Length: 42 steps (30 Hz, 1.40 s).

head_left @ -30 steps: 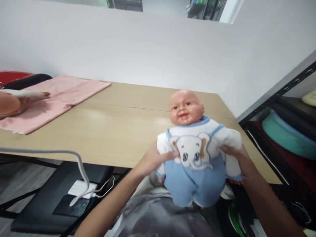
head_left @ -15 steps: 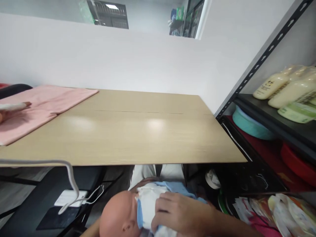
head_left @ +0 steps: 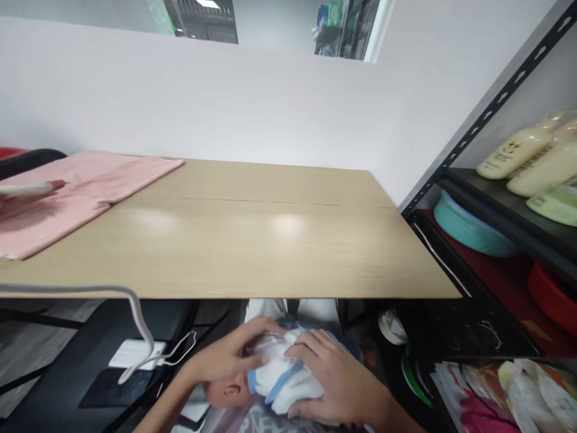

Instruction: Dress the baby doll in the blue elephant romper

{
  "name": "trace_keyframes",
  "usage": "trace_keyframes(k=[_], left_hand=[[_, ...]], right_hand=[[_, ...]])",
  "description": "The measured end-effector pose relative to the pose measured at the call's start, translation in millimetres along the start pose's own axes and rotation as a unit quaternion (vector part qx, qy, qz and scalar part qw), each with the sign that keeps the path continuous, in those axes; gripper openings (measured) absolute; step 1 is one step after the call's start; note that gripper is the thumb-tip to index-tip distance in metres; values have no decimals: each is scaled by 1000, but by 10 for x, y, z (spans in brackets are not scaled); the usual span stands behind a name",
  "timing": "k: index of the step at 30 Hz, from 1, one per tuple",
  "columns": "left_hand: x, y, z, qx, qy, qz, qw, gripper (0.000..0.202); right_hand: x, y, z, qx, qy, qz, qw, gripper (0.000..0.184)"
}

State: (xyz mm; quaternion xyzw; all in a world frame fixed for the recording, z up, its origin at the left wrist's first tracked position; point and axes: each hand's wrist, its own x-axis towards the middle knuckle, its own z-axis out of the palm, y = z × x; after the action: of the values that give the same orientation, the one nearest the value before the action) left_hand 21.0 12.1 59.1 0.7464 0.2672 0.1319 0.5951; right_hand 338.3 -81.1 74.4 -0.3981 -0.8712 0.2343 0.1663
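Observation:
A baby doll [head_left: 229,391] in a white garment with blue trim [head_left: 288,380] lies on its side across my lap, below the table's near edge. My left hand [head_left: 237,355] curves over the doll's head and upper body, thumb on the white cloth. Around the doll's clothed body my right hand [head_left: 336,376] is wrapped from the other side, fingers spread over the garment and thumb lower down. Most of the doll's face and its limbs are hidden.
Across the wooden table [head_left: 270,252], a pink cloth [head_left: 90,186] bears another doll's limb at far left. A white cable [head_left: 135,307] loops over a black chair [head_left: 166,325] with a white device [head_left: 135,353]. Shelves at right hold bottles [head_left: 516,150], a teal basin [head_left: 473,228] and a red basin [head_left: 552,294].
My left hand has come up from behind the doll's head onto its upper body. The doll has turned and shifted on my lap. My right hand has opened wider across the garment.

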Motion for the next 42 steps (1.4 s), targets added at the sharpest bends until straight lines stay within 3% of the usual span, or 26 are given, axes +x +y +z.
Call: trace_keyframes(k=[3,7,12,16,22,27,31,36,39,42], left_hand=[[120,208,235,46,-40,70,996,79],[237,127,345,82,-50,93,991,95],[278,-117,297,58,-56,71,994,91],[280,-132,228,32,-57,59,996,74],[283,-136,141,5,-66,59,996,53],[292,-135,43,-55,-48,31,997,56],[283,-134,0,-112,-43,26,992,52],[205,-87,40,-131,-33,73,988,50],[162,-19,68,-85,-50,113,989,73],[154,10,114,-23,-55,132,989,98]], right_hand=[[-68,46,51,61,-5,40,997,82],[-83,74,112,74,-24,62,995,75],[-173,22,183,40,-4,53,998,66],[-344,-14,234,4,15,-1,1000,52],[-651,187,318,1,7,-96,995,33],[-899,229,164,9,20,-60,998,8],[-936,326,204,7,104,-25,994,18],[-747,535,343,-1,245,-55,968,17],[-564,446,299,15,339,-74,938,18],[-391,246,228,17,391,-65,918,24]])
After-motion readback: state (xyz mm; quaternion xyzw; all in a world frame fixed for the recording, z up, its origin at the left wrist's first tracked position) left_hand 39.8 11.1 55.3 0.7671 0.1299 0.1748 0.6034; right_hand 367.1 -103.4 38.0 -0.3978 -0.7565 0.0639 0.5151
